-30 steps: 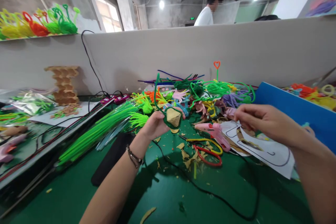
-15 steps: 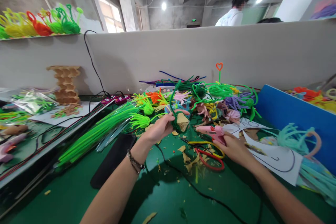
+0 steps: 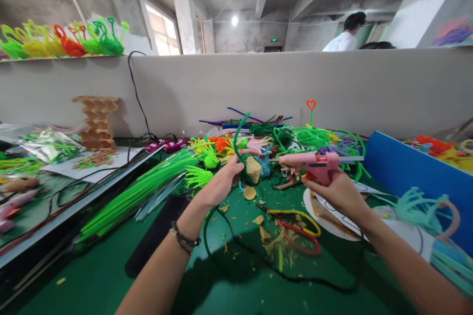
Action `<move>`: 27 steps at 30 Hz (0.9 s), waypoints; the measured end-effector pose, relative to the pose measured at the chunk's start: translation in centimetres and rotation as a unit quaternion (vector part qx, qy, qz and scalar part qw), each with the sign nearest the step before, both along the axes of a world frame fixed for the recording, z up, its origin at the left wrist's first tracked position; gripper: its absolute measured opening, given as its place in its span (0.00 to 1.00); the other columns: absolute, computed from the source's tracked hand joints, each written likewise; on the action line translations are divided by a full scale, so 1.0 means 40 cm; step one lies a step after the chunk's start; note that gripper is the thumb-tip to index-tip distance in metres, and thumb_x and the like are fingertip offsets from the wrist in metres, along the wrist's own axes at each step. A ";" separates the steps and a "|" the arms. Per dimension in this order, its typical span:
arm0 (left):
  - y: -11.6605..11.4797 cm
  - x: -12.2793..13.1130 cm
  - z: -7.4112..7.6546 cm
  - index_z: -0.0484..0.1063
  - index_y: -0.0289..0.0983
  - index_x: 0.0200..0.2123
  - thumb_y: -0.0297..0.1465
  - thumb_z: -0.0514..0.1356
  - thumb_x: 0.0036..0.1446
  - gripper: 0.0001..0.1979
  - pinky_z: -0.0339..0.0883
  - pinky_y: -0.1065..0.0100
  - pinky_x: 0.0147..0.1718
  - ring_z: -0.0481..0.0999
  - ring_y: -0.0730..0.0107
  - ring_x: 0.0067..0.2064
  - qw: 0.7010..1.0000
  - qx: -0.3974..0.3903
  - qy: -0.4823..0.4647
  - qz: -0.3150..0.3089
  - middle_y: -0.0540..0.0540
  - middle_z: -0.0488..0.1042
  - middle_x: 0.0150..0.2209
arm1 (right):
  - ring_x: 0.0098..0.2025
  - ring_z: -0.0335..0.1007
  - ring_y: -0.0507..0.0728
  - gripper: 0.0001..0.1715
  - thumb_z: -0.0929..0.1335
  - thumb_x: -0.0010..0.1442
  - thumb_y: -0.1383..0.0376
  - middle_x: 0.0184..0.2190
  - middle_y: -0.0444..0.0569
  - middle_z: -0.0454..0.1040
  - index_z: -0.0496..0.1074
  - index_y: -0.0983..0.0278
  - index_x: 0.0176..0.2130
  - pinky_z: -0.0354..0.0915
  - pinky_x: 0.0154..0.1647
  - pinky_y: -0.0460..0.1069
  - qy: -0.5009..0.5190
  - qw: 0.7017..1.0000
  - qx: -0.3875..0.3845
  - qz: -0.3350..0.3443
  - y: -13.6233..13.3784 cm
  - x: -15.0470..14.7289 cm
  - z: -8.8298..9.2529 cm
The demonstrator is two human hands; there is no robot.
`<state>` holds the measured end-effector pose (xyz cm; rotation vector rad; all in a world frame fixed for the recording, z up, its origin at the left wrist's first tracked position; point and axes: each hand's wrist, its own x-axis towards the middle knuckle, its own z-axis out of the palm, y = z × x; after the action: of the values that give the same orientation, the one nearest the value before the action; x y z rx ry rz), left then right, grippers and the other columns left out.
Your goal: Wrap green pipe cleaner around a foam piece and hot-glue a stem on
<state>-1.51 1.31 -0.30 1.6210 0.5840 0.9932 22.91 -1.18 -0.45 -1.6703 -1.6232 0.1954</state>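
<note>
My left hand (image 3: 222, 177) is closed around a dark green pipe-cleaner piece (image 3: 237, 143) with a long stem curving upward. A rough beige cardboard-like piece (image 3: 253, 168) sits on its side facing right. My right hand (image 3: 340, 194) grips a pink glue gun (image 3: 308, 161), held level above the table. Its nozzle points left, close to the beige piece; whether they touch I cannot tell. A clear glue stick (image 3: 351, 158) juts from the gun's back. Below lie scissors (image 3: 302, 246) with red and yellow handles and a small round beige cup (image 3: 250, 193).
Bright green pipe cleaners (image 3: 136, 192) and a dark flat case (image 3: 157, 236) lie at left. Coloured pipe-cleaner pieces are heaped at the back. A blue box (image 3: 417, 172) stands right, near white paper sheets (image 3: 402, 231). A black cord (image 3: 295, 278) crosses the green table (image 3: 229, 280) among beige scraps.
My right hand has raised the glue gun, turned it level and brought its nozzle closer to the beige piece. My left hand keeps its hold. The view has tilted slightly upward.
</note>
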 end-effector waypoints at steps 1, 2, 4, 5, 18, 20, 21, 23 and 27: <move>0.002 0.001 -0.001 0.57 0.38 0.54 0.37 0.46 0.52 0.25 0.58 0.63 0.47 0.66 0.62 0.47 1.000 0.001 -0.026 -0.003 0.46 0.68 0.46 | 0.17 0.61 0.53 0.18 0.66 0.39 0.51 0.13 0.45 0.65 0.64 0.64 0.18 0.57 0.18 0.48 0.020 1.000 0.023 0.000 0.000 -0.016 0.021; 0.004 0.000 -0.002 0.57 0.38 0.54 0.37 0.48 0.51 0.26 0.58 0.63 0.47 0.66 0.61 0.47 0.999 -0.002 -0.043 -0.008 0.46 0.67 0.47 | 0.18 0.61 0.53 0.17 0.67 0.39 0.53 0.14 0.45 0.65 0.65 0.64 0.18 0.58 0.19 0.47 0.048 0.998 0.043 0.008 -0.002 -0.032 0.040; 0.006 -0.002 -0.002 0.56 0.39 0.55 0.35 0.49 0.50 0.26 0.58 0.61 0.48 0.65 0.60 0.48 0.999 -0.005 -0.049 -0.011 0.46 0.65 0.50 | 0.17 0.60 0.51 0.15 0.68 0.39 0.55 0.14 0.44 0.64 0.65 0.64 0.18 0.58 0.17 0.46 0.100 0.989 0.105 0.022 -0.010 -0.060 0.071; 0.005 -0.005 0.000 0.56 0.40 0.55 0.34 0.50 0.50 0.26 0.57 0.60 0.49 0.65 0.60 0.49 0.999 -0.001 -0.041 -0.009 0.46 0.65 0.50 | 0.17 0.59 0.51 0.15 0.68 0.38 0.55 0.14 0.43 0.64 0.64 0.64 0.17 0.57 0.17 0.46 0.117 0.984 0.130 0.022 -0.016 -0.070 0.082; -0.044 0.004 0.052 0.54 0.33 0.53 0.30 0.46 0.48 0.26 0.46 0.59 0.57 0.54 0.59 0.57 0.985 0.128 0.095 0.066 0.41 0.58 0.56 | 0.14 0.53 0.48 0.16 0.68 0.39 0.58 0.09 0.41 0.57 0.59 0.62 0.12 0.54 0.11 0.45 0.054 0.985 0.166 0.008 -0.075 -0.070 0.083; -0.052 0.005 0.056 0.54 0.34 0.53 0.31 0.46 0.48 0.26 0.47 0.59 0.57 0.56 0.60 0.56 0.982 0.134 0.112 0.071 0.41 0.59 0.54 | 0.14 0.53 0.48 0.15 0.68 0.39 0.59 0.10 0.41 0.59 0.60 0.62 0.13 0.55 0.12 0.45 0.037 0.984 0.176 0.015 -0.077 -0.079 0.084; -0.056 0.005 0.058 0.53 0.34 0.53 0.31 0.46 0.48 0.26 0.47 0.59 0.57 0.55 0.60 0.56 0.981 0.133 0.123 0.072 0.42 0.59 0.54 | 0.14 0.54 0.48 0.14 0.68 0.38 0.59 0.10 0.41 0.60 0.60 0.62 0.13 0.55 0.12 0.45 0.029 0.983 0.181 0.017 -0.077 -0.084 0.085; -0.063 0.005 0.060 0.52 0.35 0.54 0.32 0.46 0.49 0.26 0.46 0.58 0.57 0.53 0.59 0.57 0.979 0.128 0.138 0.075 0.42 0.57 0.54 | 0.14 0.53 0.48 0.13 0.67 0.38 0.60 0.10 0.41 0.60 0.60 0.62 0.12 0.54 0.12 0.45 0.018 0.983 0.184 0.023 -0.080 -0.091 0.088; -0.072 0.003 0.060 0.48 0.34 0.55 0.35 0.46 0.50 0.28 0.44 0.57 0.58 0.51 0.57 0.59 0.981 0.106 0.144 0.078 0.39 0.53 0.56 | 0.13 0.51 0.47 0.12 0.65 0.37 0.63 0.09 0.40 0.58 0.57 0.62 0.11 0.51 0.10 0.44 0.010 0.983 0.180 0.030 -0.086 -0.095 0.094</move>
<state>-1.39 -1.59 2.10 1.9509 0.8357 0.9657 19.10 -4.61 3.31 -1.3407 -1.5866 -0.0515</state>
